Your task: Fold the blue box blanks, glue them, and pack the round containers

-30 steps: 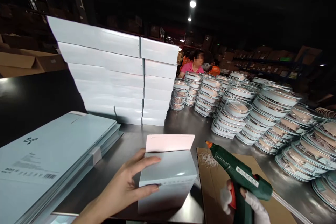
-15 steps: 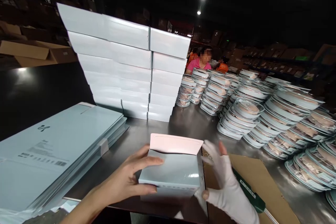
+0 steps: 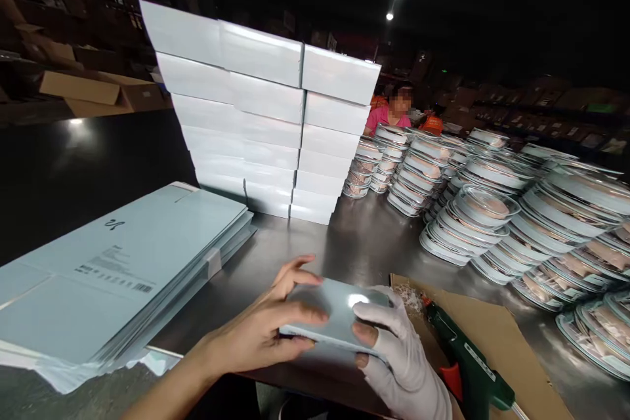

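A small pale-blue carton (image 3: 339,305) is between my hands above the near edge of the metal table. My bare left hand (image 3: 275,318) grips its left end, thumb low on the front and fingers over the top. At the right end my right hand (image 3: 398,348), in a white glove with some bare fingertips, holds the carton with fingers on top and thumb at the front. The pink inner flap does not show. Beside my right hand a dark green glue gun (image 3: 467,354) with a red trigger lies on a cardboard sheet (image 3: 516,341).
A tall wall of stacked pale boxes (image 3: 266,105) stands ahead. Flat folded cartons (image 3: 162,243) lie in a pile at left. Several stacks of round, lidded containers (image 3: 465,223) fill the right side. A person in pink (image 3: 388,111) is behind them.
The carton's raised pink flap has gone down out of sight. My right hand, previously apart at the right, has closed on the carton. The view has shifted slightly left.
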### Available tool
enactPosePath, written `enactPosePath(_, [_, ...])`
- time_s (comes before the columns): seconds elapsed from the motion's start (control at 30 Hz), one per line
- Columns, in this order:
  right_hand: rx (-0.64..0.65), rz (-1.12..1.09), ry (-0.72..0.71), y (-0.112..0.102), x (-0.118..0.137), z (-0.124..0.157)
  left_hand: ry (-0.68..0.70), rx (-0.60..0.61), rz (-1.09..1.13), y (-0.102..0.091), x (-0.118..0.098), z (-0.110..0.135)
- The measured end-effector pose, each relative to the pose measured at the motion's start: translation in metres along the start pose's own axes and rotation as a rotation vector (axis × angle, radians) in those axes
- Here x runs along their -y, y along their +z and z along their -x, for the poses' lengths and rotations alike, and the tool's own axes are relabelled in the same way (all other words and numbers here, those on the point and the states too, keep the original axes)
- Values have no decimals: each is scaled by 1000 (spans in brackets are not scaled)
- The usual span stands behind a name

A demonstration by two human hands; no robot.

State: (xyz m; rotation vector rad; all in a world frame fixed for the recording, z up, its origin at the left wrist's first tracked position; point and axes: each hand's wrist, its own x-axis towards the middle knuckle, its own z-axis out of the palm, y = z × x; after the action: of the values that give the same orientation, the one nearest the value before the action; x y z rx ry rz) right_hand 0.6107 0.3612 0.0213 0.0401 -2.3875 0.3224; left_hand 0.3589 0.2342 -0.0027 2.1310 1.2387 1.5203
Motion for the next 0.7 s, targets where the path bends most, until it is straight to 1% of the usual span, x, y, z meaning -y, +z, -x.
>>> enactPosePath(0.03, [7,-1,13,3,-2,3,-30,-32,63,1,1,0])
enactPosePath(0.07, [6,-21,59,7,-3,8,-63,-68,122,2,2,1])
enactPosePath(0.1, [-31,-71,139,13,-4,14,-96,-114,167,4,5,3])
enactPosePath(0.17, [-178,-214,336,27,-7,28,-151,-249,197,9,12,11])
enactPosePath(0.23, [-320,-335,478,42,-8,41,-221,-421,191,16,22,22])
enactPosePath(0.27, [-347,-361,511,48,-8,47,-267,-502,192,22,28,28])
enactPosePath(0.3, [-341,-362,531,52,-7,51,-314,-562,193,28,32,33])
enactPosePath(0.33, [-313,-355,549,54,-6,54,-359,-586,193,34,36,37])
enactPosePath(0.37, [-296,-353,569,52,-4,55,-402,-586,188,41,40,40])
enactPosePath(0.43, [-290,-359,602,42,-3,53,-472,-547,148,51,48,46])
enactPosePath(0.47, [-275,-317,640,34,-5,48,-498,-524,109,53,52,49])
enactPosePath(0.53, [-205,-120,773,17,-16,30,-529,-476,-4,52,62,58])
enactPosePath(0.6, [-114,151,917,4,-37,8,-537,-401,-138,44,74,71])
enactPosePath(0.63, [-84,250,954,1,-52,-4,-534,-356,-201,39,80,79])
enactPosePath(0.7, [22,354,959,1,-86,-23,-524,-275,-293,30,91,94])
